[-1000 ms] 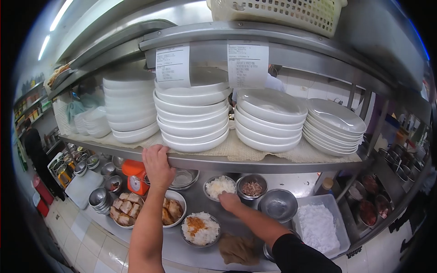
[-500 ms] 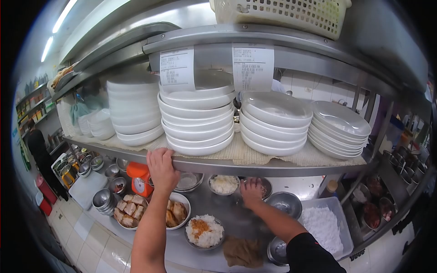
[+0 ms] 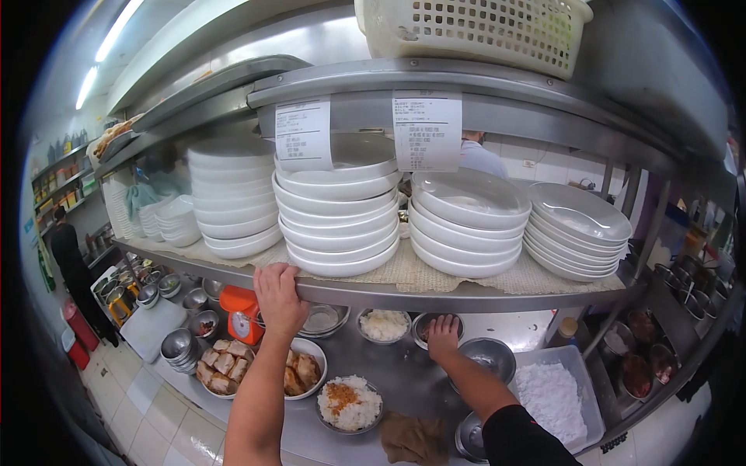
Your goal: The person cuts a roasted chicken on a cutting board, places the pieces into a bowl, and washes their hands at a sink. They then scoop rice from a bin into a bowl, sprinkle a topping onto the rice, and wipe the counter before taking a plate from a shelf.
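Observation:
My left hand (image 3: 280,300) is hooked over the front edge of the metal shelf (image 3: 365,293), its fingers closed on the rim. Below the shelf, my right hand (image 3: 444,337) lies over a metal bowl (image 3: 423,320), fingers apart and pointing into it; the hand partly hides the contents. A bowl of white shreds or grains (image 3: 384,324) stands just left of it. Nearer me is a bowl of white rice (image 3: 361,412) with brown-orange bits on top. An empty-looking metal bowl (image 3: 489,359) sits right of my right hand.
Stacks of white plates (image 3: 338,233) fill the shelf, with two paper order slips (image 3: 427,132) hanging above. Below are browned meat pieces (image 3: 225,365), an orange scale (image 3: 242,314), a brown cloth (image 3: 412,439) and a tub of white powder (image 3: 550,400). Another person (image 3: 68,256) stands far left.
My right hand has shifted slightly right, and its fingers are more stretched out over the bowl. My left hand stays on the shelf edge. The view has tilted slightly.

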A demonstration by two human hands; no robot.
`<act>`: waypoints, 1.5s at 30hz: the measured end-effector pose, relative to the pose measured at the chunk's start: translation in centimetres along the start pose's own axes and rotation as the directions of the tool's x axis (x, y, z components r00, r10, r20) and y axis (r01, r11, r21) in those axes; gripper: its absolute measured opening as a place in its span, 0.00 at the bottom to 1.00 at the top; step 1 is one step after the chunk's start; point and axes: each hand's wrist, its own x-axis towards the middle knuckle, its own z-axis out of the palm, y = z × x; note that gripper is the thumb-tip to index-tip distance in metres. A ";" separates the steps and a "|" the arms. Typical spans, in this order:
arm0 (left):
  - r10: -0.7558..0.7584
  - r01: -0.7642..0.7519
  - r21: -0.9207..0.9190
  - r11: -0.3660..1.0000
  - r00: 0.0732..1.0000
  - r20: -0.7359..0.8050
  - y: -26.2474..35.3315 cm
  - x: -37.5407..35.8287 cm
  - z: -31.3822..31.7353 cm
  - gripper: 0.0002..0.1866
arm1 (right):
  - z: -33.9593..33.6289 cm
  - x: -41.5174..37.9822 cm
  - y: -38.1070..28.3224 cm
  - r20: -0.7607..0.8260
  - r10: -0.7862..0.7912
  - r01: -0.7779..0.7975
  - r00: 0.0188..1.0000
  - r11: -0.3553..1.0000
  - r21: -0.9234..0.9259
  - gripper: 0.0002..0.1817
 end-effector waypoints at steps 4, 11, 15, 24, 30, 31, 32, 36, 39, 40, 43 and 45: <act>0.005 -0.005 -0.003 1.000 1.000 0.006 -0.1 -0.1 0.2 0.31 | -0.9 0.6 0.0 -0.063 0.022 -0.019 0.998 0.998 0.052 0.35; 0.021 -0.021 0.014 1.000 1.000 0.008 0.1 -0.1 -0.1 0.33 | -12.3 -3.3 -1.9 0.128 -0.219 0.155 0.967 0.910 0.385 0.26; 0.026 -0.026 0.022 0.999 1.000 0.006 0.0 -0.2 0.1 0.33 | -13.6 -5.9 -4.1 0.278 -0.510 0.235 0.814 0.727 0.645 0.30; -0.010 0.009 0.014 1.000 0.999 0.039 0.1 -0.1 -0.5 0.32 | -3.8 -7.9 -11.3 0.275 -0.517 -0.160 0.810 0.256 0.953 0.22; -0.020 0.020 -0.009 1.000 0.999 0.035 0.5 0.1 -0.9 0.31 | -5.6 -7.8 -10.7 0.303 -0.522 -0.095 0.797 0.387 0.917 0.22; -0.020 0.020 -0.007 1.000 0.999 0.034 0.4 0.0 -0.9 0.31 | -4.9 -7.7 -11.0 0.286 -0.506 -0.089 0.814 0.377 0.922 0.23; -0.020 0.020 -0.004 1.000 0.999 0.032 0.3 -0.1 -0.7 0.31 | -3.7 -7.5 -11.4 0.268 -0.491 -0.083 0.829 0.367 0.927 0.23; -0.031 0.031 -0.001 1.000 0.999 0.037 0.4 -0.1 -0.8 0.30 | -3.9 -7.9 -11.0 0.240 -0.475 -0.029 0.847 0.409 0.912 0.23; -0.035 0.035 -0.011 0.999 0.999 0.038 0.5 -0.1 -0.9 0.30 | -4.4 -8.0 -9.7 0.289 -0.491 -0.055 0.822 0.437 0.898 0.24; -0.035 0.035 -0.011 0.999 0.999 0.038 0.5 -0.1 -1.0 0.30 | -4.5 -8.2 -9.2 0.315 -0.489 -0.095 0.813 0.422 0.901 0.24; -0.031 0.032 -0.004 0.999 0.999 0.036 0.5 -0.1 -0.9 0.30 | -4.5 -8.8 -7.4 0.369 -0.481 -0.211 0.795 0.351 0.912 0.23; -0.027 0.026 0.006 1.000 0.999 0.028 0.2 -0.2 -0.5 0.31 | -4.1 -9.1 -6.5 0.374 -0.470 -0.277 0.800 0.265 0.924 0.23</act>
